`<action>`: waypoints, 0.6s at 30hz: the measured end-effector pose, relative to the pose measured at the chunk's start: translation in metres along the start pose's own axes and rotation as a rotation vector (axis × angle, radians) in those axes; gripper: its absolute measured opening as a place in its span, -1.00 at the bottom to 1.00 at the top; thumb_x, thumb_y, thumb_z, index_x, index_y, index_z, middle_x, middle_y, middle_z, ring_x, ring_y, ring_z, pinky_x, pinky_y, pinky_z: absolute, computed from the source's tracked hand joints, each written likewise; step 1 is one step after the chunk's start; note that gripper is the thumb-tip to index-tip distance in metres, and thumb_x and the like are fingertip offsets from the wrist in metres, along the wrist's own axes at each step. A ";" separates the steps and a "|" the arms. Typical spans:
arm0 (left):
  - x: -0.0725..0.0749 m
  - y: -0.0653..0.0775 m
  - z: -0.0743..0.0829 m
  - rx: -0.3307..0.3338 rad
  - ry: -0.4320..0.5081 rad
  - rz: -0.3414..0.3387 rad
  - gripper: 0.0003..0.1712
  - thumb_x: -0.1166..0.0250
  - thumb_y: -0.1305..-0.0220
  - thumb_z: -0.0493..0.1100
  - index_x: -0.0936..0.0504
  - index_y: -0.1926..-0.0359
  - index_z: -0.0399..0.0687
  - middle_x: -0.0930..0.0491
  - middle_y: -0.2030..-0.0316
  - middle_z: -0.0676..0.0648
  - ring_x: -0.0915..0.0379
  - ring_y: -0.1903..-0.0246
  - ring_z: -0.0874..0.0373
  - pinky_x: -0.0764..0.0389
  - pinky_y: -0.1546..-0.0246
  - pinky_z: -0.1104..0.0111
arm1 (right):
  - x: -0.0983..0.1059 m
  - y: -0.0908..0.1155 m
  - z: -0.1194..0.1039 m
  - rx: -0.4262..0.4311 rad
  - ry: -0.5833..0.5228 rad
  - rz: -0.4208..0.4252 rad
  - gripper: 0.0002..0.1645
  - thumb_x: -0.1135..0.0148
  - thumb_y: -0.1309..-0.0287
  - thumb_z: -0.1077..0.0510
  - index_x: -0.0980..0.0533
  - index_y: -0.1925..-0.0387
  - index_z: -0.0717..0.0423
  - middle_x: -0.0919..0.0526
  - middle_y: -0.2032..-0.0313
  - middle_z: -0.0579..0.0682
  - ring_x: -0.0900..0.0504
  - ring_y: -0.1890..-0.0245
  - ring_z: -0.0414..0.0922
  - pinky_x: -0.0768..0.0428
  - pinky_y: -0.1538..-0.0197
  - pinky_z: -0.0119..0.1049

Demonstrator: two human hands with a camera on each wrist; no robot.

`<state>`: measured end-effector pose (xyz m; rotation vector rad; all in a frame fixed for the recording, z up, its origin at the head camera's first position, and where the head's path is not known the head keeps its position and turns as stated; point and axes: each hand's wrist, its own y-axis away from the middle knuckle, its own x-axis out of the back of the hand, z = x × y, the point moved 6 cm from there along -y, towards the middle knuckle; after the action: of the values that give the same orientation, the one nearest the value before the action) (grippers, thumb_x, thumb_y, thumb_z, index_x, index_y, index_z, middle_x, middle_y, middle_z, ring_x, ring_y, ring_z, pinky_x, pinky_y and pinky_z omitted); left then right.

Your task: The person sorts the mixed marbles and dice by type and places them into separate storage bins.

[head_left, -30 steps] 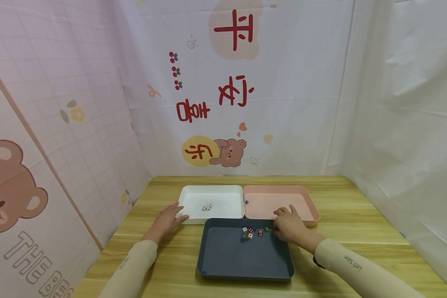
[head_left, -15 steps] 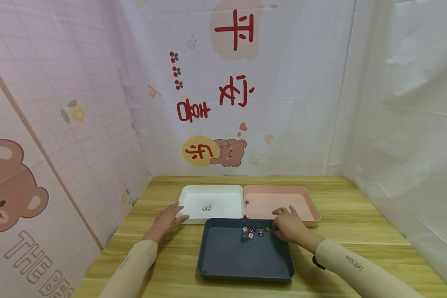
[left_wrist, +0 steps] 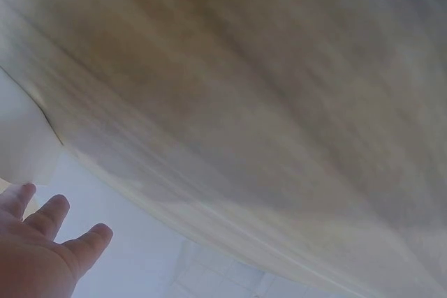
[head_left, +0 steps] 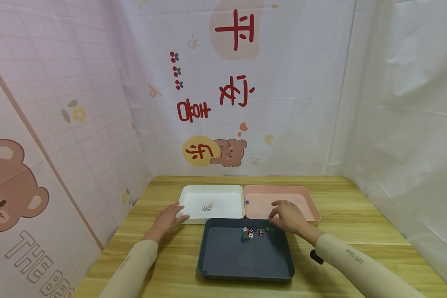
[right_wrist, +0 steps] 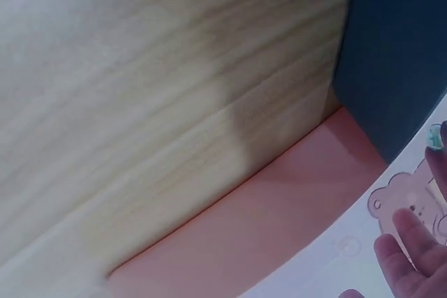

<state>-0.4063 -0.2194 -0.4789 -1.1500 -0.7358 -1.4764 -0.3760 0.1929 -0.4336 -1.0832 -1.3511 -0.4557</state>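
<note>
My right hand (head_left: 288, 217) is over the far right rim of the dark grey tray (head_left: 242, 260), beside the pink tray (head_left: 301, 203). Between thumb and finger it pinches a small green die (right_wrist: 434, 137), partly covered by the fingers in the right wrist view. Several mixed dice (head_left: 250, 236) lie in a cluster at the far side of the grey tray, with a green die (head_left: 266, 229) nearest the hand. My left hand (head_left: 167, 221) rests at the left edge of the white tray (head_left: 193, 194), fingers spread and holding nothing. Several white dice (head_left: 207, 207) sit inside that tray.
One blue die (head_left: 247, 202) lies at the left end of the pink tray. Another blue die (head_left: 204, 272) is in the grey tray's near left corner. All three trays stand close together on the wooden table (head_left: 163, 265), with cloth hangings behind and beside it.
My right hand has risen a little from inside the grey tray to its far rim, thumb and finger now together. The left hand and the trays have stayed put.
</note>
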 end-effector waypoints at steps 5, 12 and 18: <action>0.001 0.000 0.000 -0.010 -0.001 0.008 -0.33 -0.17 -0.42 0.15 -0.46 -0.32 -0.25 -0.25 -0.39 -0.36 -0.10 -0.38 -0.36 -0.13 -0.21 -0.37 | 0.000 -0.007 0.017 -0.093 -0.104 -0.009 -0.93 -0.40 -0.10 0.13 -0.76 0.41 0.01 -0.63 -0.04 0.26 -0.58 -0.08 0.22 -0.57 -0.02 0.15; 0.001 -0.001 0.000 -0.006 0.007 0.002 -0.31 -0.16 -0.41 0.18 -0.46 -0.32 -0.24 -0.24 -0.40 -0.35 -0.10 -0.38 -0.36 -0.13 -0.22 -0.36 | -0.003 -0.011 0.044 -0.206 -0.206 -0.037 -0.85 -0.31 -0.22 0.15 -0.76 0.31 0.10 -0.71 0.08 0.15 -0.51 -0.18 0.22 -0.56 -0.07 0.13; 0.001 0.000 0.001 0.001 0.009 -0.010 -0.30 -0.15 -0.42 0.18 -0.45 -0.33 -0.24 -0.22 -0.41 -0.35 -0.08 -0.39 -0.36 -0.11 -0.24 -0.35 | -0.005 -0.010 0.066 -0.277 -0.224 -0.044 -0.79 -0.29 -0.25 0.12 -0.75 0.25 0.15 -0.76 0.23 0.00 -0.55 -0.13 0.19 -0.50 -0.14 0.14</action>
<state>-0.4061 -0.2191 -0.4780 -1.1402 -0.7366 -1.4887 -0.4214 0.2413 -0.4436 -1.3660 -1.5417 -0.5795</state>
